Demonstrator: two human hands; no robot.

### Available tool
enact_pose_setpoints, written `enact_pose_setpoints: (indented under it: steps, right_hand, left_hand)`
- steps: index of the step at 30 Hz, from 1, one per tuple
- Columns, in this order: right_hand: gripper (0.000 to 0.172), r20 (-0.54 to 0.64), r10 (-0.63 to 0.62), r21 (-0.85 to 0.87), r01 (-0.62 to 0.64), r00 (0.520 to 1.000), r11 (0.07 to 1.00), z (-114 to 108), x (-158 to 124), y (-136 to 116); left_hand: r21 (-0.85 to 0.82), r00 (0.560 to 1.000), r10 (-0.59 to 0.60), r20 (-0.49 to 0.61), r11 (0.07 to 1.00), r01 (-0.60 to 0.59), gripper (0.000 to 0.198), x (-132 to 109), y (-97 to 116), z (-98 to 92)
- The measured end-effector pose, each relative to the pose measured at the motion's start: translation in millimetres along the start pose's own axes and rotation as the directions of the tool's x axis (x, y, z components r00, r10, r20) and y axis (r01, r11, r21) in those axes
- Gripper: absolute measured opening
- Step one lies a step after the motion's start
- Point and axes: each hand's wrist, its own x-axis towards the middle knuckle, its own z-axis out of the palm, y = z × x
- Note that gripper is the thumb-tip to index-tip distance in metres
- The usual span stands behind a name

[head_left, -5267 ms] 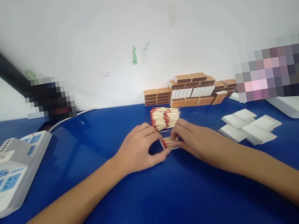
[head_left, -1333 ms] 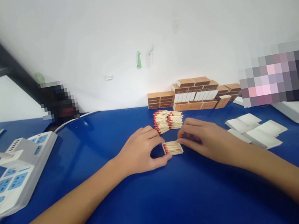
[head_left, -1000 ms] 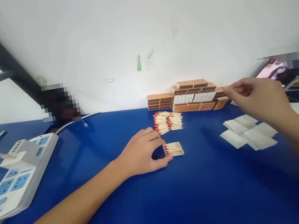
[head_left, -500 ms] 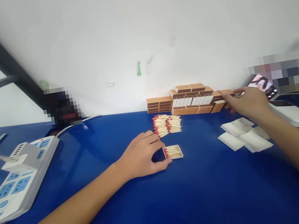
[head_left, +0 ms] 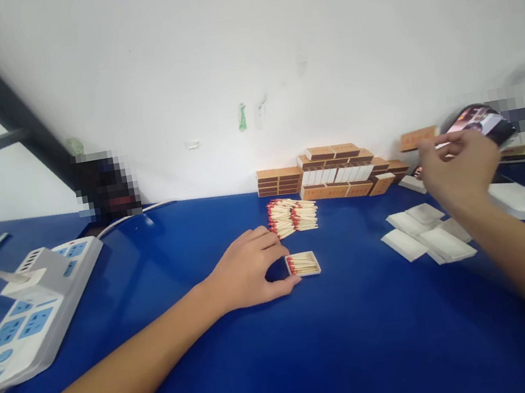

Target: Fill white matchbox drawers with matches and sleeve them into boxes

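Note:
On the blue table, my left hand (head_left: 254, 268) grips the left end of a small white matchbox tray (head_left: 316, 262) filled with red-tipped matches. Thumb and fingers sit on either side of that end. Raised at the right, my right hand (head_left: 462, 170) pinches an orange-brown matchbox cover (head_left: 418, 138) above the table. Behind the tray lies a pile of loose matches (head_left: 292, 216). Several matchboxes (head_left: 336, 174) are stacked against the wall. Several white matchbox trays (head_left: 427, 234) lie in a heap in front of my right wrist.
A white power strip (head_left: 32, 322) with a plugged-in adapter stands at the left, its cable running along the back. Behind my right hand a phone (head_left: 486, 119) with a lit screen leans up. A white box (head_left: 522, 200) sits right of my forearm.
My right hand has lifted a matchbox cover from the right end of the stack and moved up and to the right. My left hand stays on the tray.

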Motion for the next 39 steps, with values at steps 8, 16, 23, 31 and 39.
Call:
enact_pose_setpoints:
  steps: [8,16,23,31,39]
  right_hand:
    - [0.043,0.673,-0.009,0.416,-0.369,0.739,0.831,-28.4,-99.8,-81.7]
    - [0.048,0.892,-0.065,0.303,-0.486,0.447,0.820,-27.5,-142.0,-95.5]
    - [0.053,0.926,-0.108,0.278,-0.460,0.361,0.843,-30.9,-141.7,-94.2]
    - [0.045,0.846,-0.447,0.384,0.250,0.289,0.889,-24.5,-131.6,-73.4]
    - [0.045,0.863,-0.387,0.350,0.168,0.324,0.922,-21.0,-97.3,-61.8]
  left_hand:
    - [0.034,0.980,-0.068,-0.188,0.997,0.076,0.081,0.6,2.7,-3.0]
    - [0.022,0.939,0.043,-0.342,0.999,-0.037,0.032,3.8,3.7,-5.9]
    - [-0.026,0.933,0.001,-0.361,1.000,-0.011,0.038,4.4,4.8,-6.7]
    - [-0.180,0.915,-0.259,-0.311,0.961,0.210,0.033,6.6,-11.3,-12.8]
    - [-0.284,0.924,-0.363,-0.119,0.904,0.319,0.034,7.0,-19.1,-17.6]
